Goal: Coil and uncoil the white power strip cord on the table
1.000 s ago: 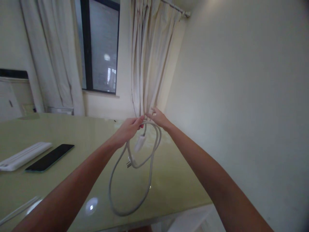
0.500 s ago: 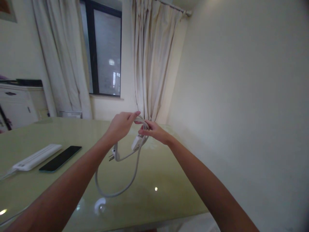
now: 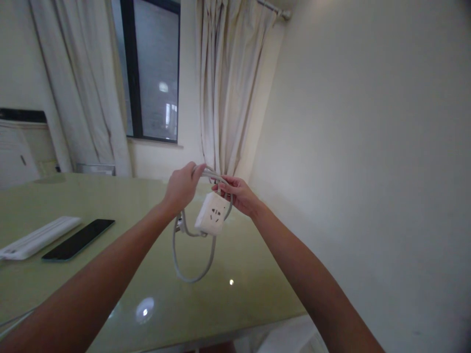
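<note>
Both my hands are raised above the green glass table (image 3: 110, 206) and hold a grey-white extension cord (image 3: 191, 272). My left hand (image 3: 181, 187) is closed round the gathered loops of the cord at their top. My right hand (image 3: 237, 193) pinches the cord just right of it, beside the white square socket block (image 3: 211, 214), which hangs tilted with its outlet face toward me. A loop of cord dangles below the hands without touching the table. The plug (image 3: 179, 224) shows just under my left wrist.
A white power strip (image 3: 39, 238) and a black phone (image 3: 78, 239) lie side by side on the table's left. Cream curtains (image 3: 224, 88) and a dark window (image 3: 152, 68) stand behind. A bare wall (image 3: 368, 147) runs along the right, and a white cabinet (image 3: 14, 152) stands far left.
The hanging loop has grown much shorter as more cord was gathered into my hands. The socket block has turned so that its outlet face shows. My hands have come closer together.
</note>
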Tool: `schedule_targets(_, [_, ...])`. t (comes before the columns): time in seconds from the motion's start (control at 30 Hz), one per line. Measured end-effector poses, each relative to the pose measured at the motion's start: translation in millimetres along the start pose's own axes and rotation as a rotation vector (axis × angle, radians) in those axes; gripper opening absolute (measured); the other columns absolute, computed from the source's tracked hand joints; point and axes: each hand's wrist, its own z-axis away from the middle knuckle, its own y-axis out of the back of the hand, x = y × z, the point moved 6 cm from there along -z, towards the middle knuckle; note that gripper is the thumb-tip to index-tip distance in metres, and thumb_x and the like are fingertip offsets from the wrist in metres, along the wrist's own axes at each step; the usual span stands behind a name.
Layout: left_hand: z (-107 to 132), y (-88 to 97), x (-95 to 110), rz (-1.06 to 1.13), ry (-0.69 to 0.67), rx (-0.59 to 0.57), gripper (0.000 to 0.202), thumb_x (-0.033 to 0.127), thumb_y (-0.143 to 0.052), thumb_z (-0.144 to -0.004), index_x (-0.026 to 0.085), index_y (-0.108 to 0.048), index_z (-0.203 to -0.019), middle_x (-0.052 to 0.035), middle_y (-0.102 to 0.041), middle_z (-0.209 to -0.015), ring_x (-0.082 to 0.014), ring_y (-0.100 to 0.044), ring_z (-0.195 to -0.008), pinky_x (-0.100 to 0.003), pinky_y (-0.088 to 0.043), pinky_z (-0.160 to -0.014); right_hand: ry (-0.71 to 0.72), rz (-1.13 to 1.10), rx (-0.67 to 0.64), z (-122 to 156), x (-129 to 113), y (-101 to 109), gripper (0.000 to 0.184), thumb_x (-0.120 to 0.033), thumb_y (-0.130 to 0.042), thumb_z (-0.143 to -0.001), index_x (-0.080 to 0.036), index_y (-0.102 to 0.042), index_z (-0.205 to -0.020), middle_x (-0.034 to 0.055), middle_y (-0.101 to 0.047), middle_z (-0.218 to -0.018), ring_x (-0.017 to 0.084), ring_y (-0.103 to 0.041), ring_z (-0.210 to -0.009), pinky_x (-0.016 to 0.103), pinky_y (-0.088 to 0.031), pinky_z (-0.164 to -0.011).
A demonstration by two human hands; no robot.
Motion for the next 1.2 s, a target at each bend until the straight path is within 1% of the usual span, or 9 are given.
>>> schedule_targets(0.23, [-3.7,-7.7,-14.4,0.224,0.068,-0.053,0.055,0.059,-0.037,-0.106,0.023,-0.055,-0.069,-0.0069,-0.063,-0.069,-0.0225,-0.055,-0.067,-0.034,-0.031,-0.064,0.193,0.178,0.051,7.4,-6.5,-12.4,0.099,-0.031,-0.091,-0.072,-0.036,-0.045,-0.159,0.0009,-0.079,-0.108,0.020,-0.073,-0.090,0.034,-0.060,-0.082])
schedule_targets(0.37, [-4.3,-19.6,-17.5,0.416,0.185,-0.146,0.059,0.065,-0.042,-0.103,0.021,-0.057,-0.066,-0.0020,-0.053,-0.060,-0.0178,-0.045,-0.057,-0.032,-0.029,-0.057,0.377,0.518,0.158,5.7,-11.6,-8.8,0.061,-0.041,-0.083,-0.086,-0.032,-0.061,-0.142,0.0036,-0.077,-0.101,0.023,-0.070,-0.089,0.038,-0.058,-0.085])
schedule_targets(0.47, [-1.9,-25.9,-19.7,0.600,0.347,-0.221,0.059,0.069,-0.052,-0.100,0.020,-0.060,-0.069,0.0019,-0.045,-0.057,-0.0142,-0.036,-0.050,-0.030,-0.026,-0.050,0.515,0.829,0.202,10.6,-14.9,-5.5,0.023,-0.038,-0.069,-0.097,-0.029,-0.076,-0.116,0.0094,-0.075,-0.121,0.027,-0.066,-0.114,0.044,-0.052,-0.105])
schedule_targets(0.57, [10.7,-37.9,-17.0,0.898,0.491,-0.442,0.059,0.071,-0.056,-0.099,0.017,-0.063,-0.073,0.0043,-0.041,-0.059,-0.0111,-0.030,-0.048,-0.026,-0.026,-0.047,0.627,0.866,0.298,18.0,-17.1,5.1,0.019,-0.036,-0.070,-0.096,-0.027,-0.081,-0.108,0.0118,-0.066,-0.143,0.028,-0.061,-0.129,0.044,-0.046,-0.115])
schedule_targets(0.67, [37.3,-53.7,-11.9,1.228,0.569,-0.658,0.065,0.074,-0.050,-0.101,0.016,-0.066,-0.075,0.0030,-0.043,-0.061,-0.0114,-0.040,-0.052,-0.023,-0.041,-0.053,0.582,0.691,0.402,13.6,-10.7,24.1,0.026,-0.047,-0.067,-0.097,-0.025,-0.080,-0.100,0.0115,-0.074,-0.124,0.027,-0.068,-0.117,0.042,-0.051,-0.106])
schedule_targets(0.8, [83.1,-81.2,-14.8,1.470,0.702,-0.681,0.060,0.070,-0.049,-0.103,0.019,-0.057,-0.073,0.0007,-0.052,-0.068,-0.0146,-0.056,-0.062,-0.033,-0.060,-0.076,0.470,0.494,0.648,-0.2,3.8,53.3,0.051,-0.064,-0.056,-0.100,-0.020,-0.076,-0.083,0.0081,-0.076,-0.085,0.023,-0.069,-0.085,0.036,-0.053,-0.084])
schedule_targets(0.9, [107.5,-95.7,-14.9,1.450,0.705,-0.585,0.050,0.063,-0.058,-0.103,0.019,-0.057,-0.079,0.0014,-0.055,-0.073,-0.0124,-0.054,-0.062,-0.025,-0.054,-0.065,0.337,0.288,0.790,-6.1,21.6,70.8,0.049,-0.062,-0.062,-0.096,-0.019,-0.069,-0.073,0.0030,-0.069,-0.071,0.017,-0.063,-0.071,0.030,-0.051,-0.074])
schedule_targets(1.07, [119.3,-105.3,-5.6,1.381,0.661,-0.596,0.061,0.080,-0.066,-0.088,0.022,-0.047,-0.080,0.0066,-0.041,-0.068,-0.0095,-0.037,-0.054,-0.019,-0.032,-0.047,0.158,0.191,0.865,-4.2,45.7,86.4,0.041,-0.049,-0.062,-0.099,-0.020,-0.063,-0.070,0.0016,-0.069,-0.069,0.015,-0.064,-0.065,0.026,-0.053,-0.065])
schedule_targets(1.2, [113.6,-102.8,-13.6,1.020,0.526,-0.570,0.066,0.088,-0.057,-0.084,0.024,-0.044,-0.078,0.0072,-0.035,-0.066,-0.0105,-0.026,-0.054,-0.022,-0.022,-0.047,0.074,0.175,0.949,2.7,56.9,106.8,0.040,-0.039,-0.057,-0.104,-0.019,-0.063,-0.069,0.0024,-0.072,-0.069,0.013,-0.066,-0.064,0.022,-0.052,-0.062])
